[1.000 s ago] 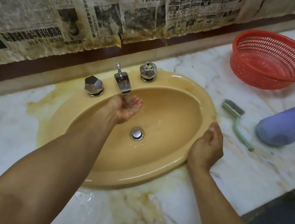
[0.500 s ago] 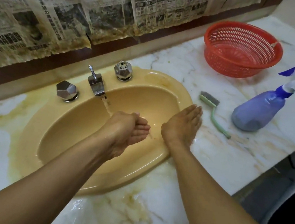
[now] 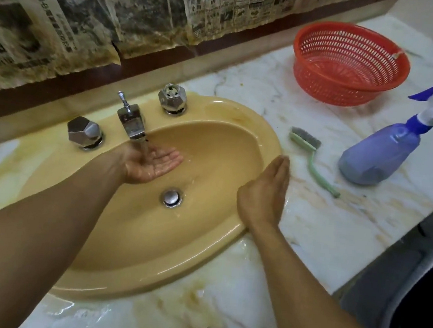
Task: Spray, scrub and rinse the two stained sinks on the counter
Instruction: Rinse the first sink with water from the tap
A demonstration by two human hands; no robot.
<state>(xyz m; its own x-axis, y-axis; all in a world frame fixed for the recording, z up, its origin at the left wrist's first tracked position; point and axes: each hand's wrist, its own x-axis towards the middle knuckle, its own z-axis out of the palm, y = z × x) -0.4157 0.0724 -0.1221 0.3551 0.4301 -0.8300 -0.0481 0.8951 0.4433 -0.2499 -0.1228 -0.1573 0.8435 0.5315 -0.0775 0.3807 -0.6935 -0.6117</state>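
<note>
A yellow oval sink (image 3: 209,244) is set in the stained marble counter (image 3: 337,226). Water runs from its chrome tap (image 3: 131,123) onto the palm of my left hand (image 3: 150,165), which is cupped palm-up under the stream with straight fingers. My right hand (image 3: 267,194) rests edge-on at the sink's right rim, fingers straight and together, holding nothing. A chrome drain plug (image 3: 171,197) sits at the basin's bottom. A green scrub brush (image 3: 310,155) and a blue spray bottle (image 3: 383,156) lie on the counter to the right.
Two faceted chrome knobs (image 3: 85,132) (image 3: 172,99) flank the tap. A red plastic basket (image 3: 348,63) stands at the back right. Stained newspaper (image 3: 119,12) covers the wall. The counter's front edge (image 3: 389,251) runs down the right side.
My left hand has gone from the basin's middle back under the tap, palm up. My right hand has stayed at the sink's right rim. The view has shifted slightly.
</note>
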